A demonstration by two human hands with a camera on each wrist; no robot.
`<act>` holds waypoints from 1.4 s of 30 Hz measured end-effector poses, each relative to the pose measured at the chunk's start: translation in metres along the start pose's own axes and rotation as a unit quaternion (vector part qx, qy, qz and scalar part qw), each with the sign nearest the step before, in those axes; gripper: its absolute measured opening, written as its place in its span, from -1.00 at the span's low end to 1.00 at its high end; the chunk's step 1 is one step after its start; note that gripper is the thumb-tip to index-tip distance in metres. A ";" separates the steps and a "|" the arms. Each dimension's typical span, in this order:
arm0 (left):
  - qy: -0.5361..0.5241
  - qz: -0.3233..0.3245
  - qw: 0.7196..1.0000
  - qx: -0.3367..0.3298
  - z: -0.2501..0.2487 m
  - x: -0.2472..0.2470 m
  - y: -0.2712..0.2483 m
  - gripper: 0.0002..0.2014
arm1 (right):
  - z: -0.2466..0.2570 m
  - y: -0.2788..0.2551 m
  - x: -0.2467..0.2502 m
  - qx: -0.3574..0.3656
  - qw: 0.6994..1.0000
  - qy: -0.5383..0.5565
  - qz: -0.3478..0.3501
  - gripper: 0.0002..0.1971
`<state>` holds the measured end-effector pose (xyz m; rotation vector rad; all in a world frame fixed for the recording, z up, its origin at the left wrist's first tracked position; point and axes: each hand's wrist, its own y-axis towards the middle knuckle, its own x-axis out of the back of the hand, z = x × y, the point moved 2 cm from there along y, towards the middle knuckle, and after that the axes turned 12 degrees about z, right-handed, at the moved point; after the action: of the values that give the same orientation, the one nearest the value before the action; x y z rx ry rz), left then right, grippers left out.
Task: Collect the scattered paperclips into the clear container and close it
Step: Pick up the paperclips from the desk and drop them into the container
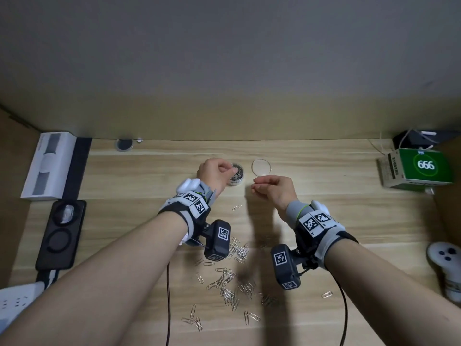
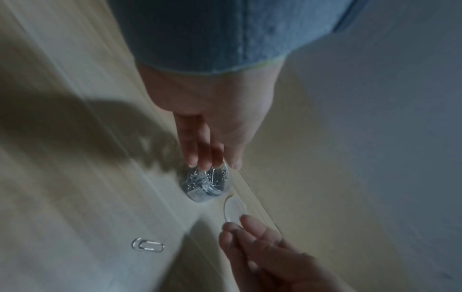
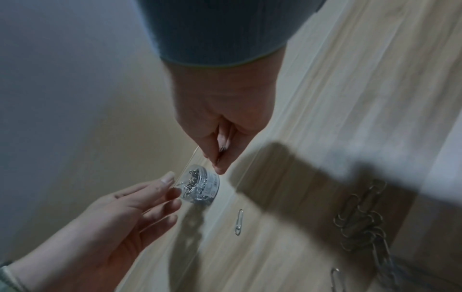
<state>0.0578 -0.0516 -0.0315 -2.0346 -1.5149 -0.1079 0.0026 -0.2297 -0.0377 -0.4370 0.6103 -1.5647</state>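
Observation:
The clear container [image 1: 236, 174] [image 2: 205, 183] [image 3: 200, 187] stands open at the desk's far middle, partly filled with paperclips. Its round clear lid [image 1: 261, 167] [image 2: 233, 209] lies flat just to its right. My left hand [image 1: 219, 171] [image 2: 207, 150] [image 3: 150, 197] hovers over the container with relaxed fingers, its fingertips at the rim. My right hand [image 1: 269, 187] [image 3: 220, 138] is close to the container's right, in front of the lid, pinching a paperclip [image 3: 221, 152] between thumb and finger. Several loose paperclips [image 1: 229, 283] are scattered near the desk's front, and a single clip [image 1: 237, 207] [image 2: 147, 245] [image 3: 239, 222] lies nearer the container.
A white box [image 1: 47, 166] and a black case [image 1: 61, 233] lie at the left, with a power strip [image 1: 17, 300] at the front left. A green box [image 1: 424, 168] and a white controller [image 1: 446, 265] are at the right. Camera cables [image 1: 168, 295] cross the front.

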 end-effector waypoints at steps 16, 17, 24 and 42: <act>-0.019 -0.026 0.996 0.084 0.052 0.033 -0.044 -0.82 | 0.033 0.010 -0.035 0.038 0.999 -0.006 0.028 -0.74; -0.012 -0.025 0.996 0.084 0.055 0.032 -0.047 -0.82 | 0.029 0.006 -0.028 0.034 0.999 -0.009 0.012 -0.73; 0.141 0.047 0.987 0.067 0.079 0.016 -0.101 -0.90 | -0.038 -0.054 0.031 -0.028 0.994 -0.065 -0.080 -0.84; 0.202 0.090 0.975 -0.030 0.113 -0.054 -0.197 -0.85 | -0.176 -0.189 0.112 -0.083 0.921 -0.259 -0.278 -0.70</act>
<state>-0.1684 -0.0065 -0.0651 -2.0323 -1.0832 -0.4708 -0.2634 -0.3164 -0.0676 -1.1915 0.2065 -1.8262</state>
